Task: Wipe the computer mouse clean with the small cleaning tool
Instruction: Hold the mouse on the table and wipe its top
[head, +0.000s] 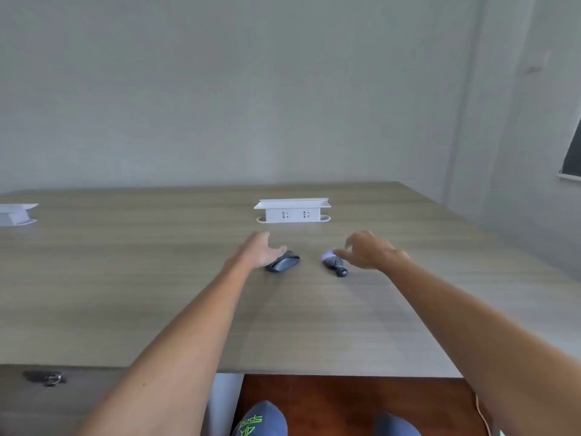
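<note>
Both hands out over the tabletop point(188, 278), neither grip closed on anything yet.

Left hand point(261, 251) spread and released, fingers at the left side of the dark computer mouse point(283, 262). Right hand point(371, 251) loosely open above the small cleaning tool point(334, 262), lying just right of the mouse. White socket box point(292, 210) stands beyond both.

Plain grey-white wall point(251, 89) behind, big wood-grain table point(157, 278) with a white pop-up socket box point(292, 210), second one point(17, 214) far left, reddish-brown floor point(345, 398), dark window corner point(573, 155) on the right
</note>
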Demonstrator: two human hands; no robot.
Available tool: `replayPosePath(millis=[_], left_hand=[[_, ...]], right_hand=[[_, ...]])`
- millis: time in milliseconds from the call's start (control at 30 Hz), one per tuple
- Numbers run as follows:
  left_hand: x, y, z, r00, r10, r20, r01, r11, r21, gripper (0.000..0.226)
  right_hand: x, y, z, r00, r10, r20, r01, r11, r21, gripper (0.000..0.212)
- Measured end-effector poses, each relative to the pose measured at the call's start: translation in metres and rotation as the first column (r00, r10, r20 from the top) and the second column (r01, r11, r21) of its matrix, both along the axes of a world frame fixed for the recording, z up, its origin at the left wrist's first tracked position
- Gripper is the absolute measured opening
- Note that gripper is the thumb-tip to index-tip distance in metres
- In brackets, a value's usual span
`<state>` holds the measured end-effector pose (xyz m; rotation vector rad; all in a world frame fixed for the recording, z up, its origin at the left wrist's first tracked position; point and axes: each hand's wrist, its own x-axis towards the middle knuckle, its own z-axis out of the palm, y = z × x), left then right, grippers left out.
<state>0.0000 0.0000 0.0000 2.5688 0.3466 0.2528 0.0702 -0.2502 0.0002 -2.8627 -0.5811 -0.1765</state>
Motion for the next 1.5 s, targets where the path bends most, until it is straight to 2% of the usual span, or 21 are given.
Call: replayPosePath(millis=[33,100,233,333,467,667,733,867,1033,1100,1167,1267,1367,1433,1500], left_hand=[[-0.002,0.000,-0.001,1.000,-0.013,0.001,0.013,0.999,-0.042,0.058],[-0.002,0.003,-0.009,1.000,-0.027,-0.003,0.026,0.997,-0.071,0.031],[0.004,0.008,-0.023,0.998,-0.048,-0.039,0.044,0.994,-0.097,0.040],[0.011,0.012,-0.031,0.999,-0.042,-0.032,0.038,0.994,-0.107,0.029],[0.016,0.013,-0.037,0.999,-0.042,-0.004,0.042,0.992,-0.115,0.028],[0.019,0.020,-0.039,0.994,-0.110,-0.014,0.104,0.973,-0.208,0.034],[0.020,0.022,-0.038,0.988,-0.149,-0.027,0.139,0.964,-0.225,0.034],[0.024,0.023,-0.035,0.972,-0.228,-0.060,0.207,0.946,-0.251,0.037],[0.029,0.018,-0.034,0.931,-0.359,-0.065,0.322,0.893,-0.314,0.032],[0.032,0.016,-0.035,0.920,-0.388,-0.059,0.347,0.875,-0.336,0.035],[0.035,0.016,-0.036,0.910,-0.411,-0.053,0.371,0.865,-0.338,0.039],[0.039,0.016,-0.036,0.896,-0.440,-0.057,0.399,0.856,-0.328,0.037],[0.043,0.019,-0.037,0.896,-0.439,-0.064,0.397,0.858,-0.326,0.041],[0.045,0.020,-0.037,0.892,-0.447,-0.067,0.404,0.855,-0.324,0.045],[0.047,0.021,-0.037,0.885,-0.461,-0.062,0.419,0.848,-0.323,0.047]], right_hand=[[0.002,0.000,-0.004,1.000,0.002,-0.015,-0.002,1.000,0.018,0.056],[0.001,0.000,-0.011,0.999,0.000,-0.046,0.001,1.000,0.026,0.060],[0.003,0.005,-0.025,0.998,0.005,-0.059,-0.002,0.999,0.047,0.055],[0.004,0.006,-0.027,0.998,0.003,-0.059,0.001,0.998,0.069,0.053],[0.014,0.004,-0.028,0.993,0.017,-0.117,-0.002,0.992,0.130,0.045],[0.020,-0.006,-0.021,0.983,0.045,-0.177,-0.004,0.975,0.223,0.034],[0.021,-0.011,-0.013,0.979,0.068,-0.190,-0.005,0.949,0.314,0.028],[0.027,-0.012,0.002,0.974,0.159,-0.164,-0.059,0.868,0.492,0.030],[0.031,0.000,0.011,0.950,0.252,-0.182,-0.073,0.750,0.658,0.029],[0.032,0.007,0.011,0.944,0.273,-0.183,-0.072,0.715,0.695,0.023],[0.032,0.014,0.011,0.945,0.280,-0.172,-0.078,0.700,0.709,0.016],[0.033,0.023,0.009,0.947,0.270,-0.172,-0.061,0.678,0.732,0.018],[0.034,0.030,0.006,0.961,0.233,-0.149,-0.086,0.766,0.637,0.023],[0.035,0.032,0.009,0.979,0.189,-0.076,-0.119,0.832,0.542,0.020],[0.036,0.035,0.014,0.985,0.174,0.006,-0.153,0.846,0.512,0.022]])
